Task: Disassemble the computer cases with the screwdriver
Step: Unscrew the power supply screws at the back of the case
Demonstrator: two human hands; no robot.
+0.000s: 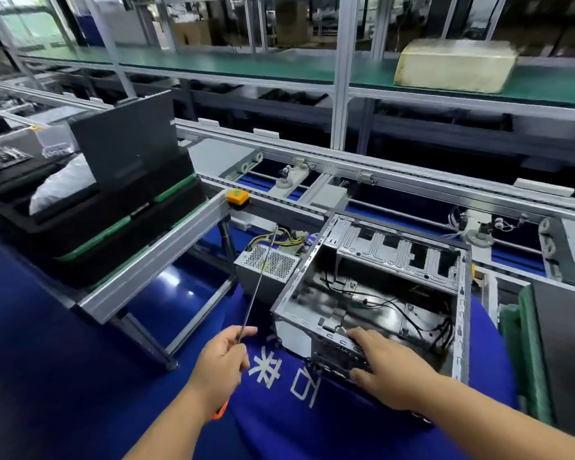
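An open grey metal computer case (395,260) lies on its side on a blue cloth (279,419), its inside showing black cables. My right hand (385,363) grips the case's near edge at the rear panel. My left hand (221,360) holds a long screwdriver (258,287) with an orange handle; its thin shaft points up and away, its tip over the power supply. That grey power supply (266,267) with yellow and black wires sits just left of the case.
A stack of black trays with green edges (113,227) and a dark panel (127,137) stands at the left on an aluminium rail frame. A conveyor line (412,180) with an orange button (237,196) runs behind. Another dark case (565,353) stands at the right.
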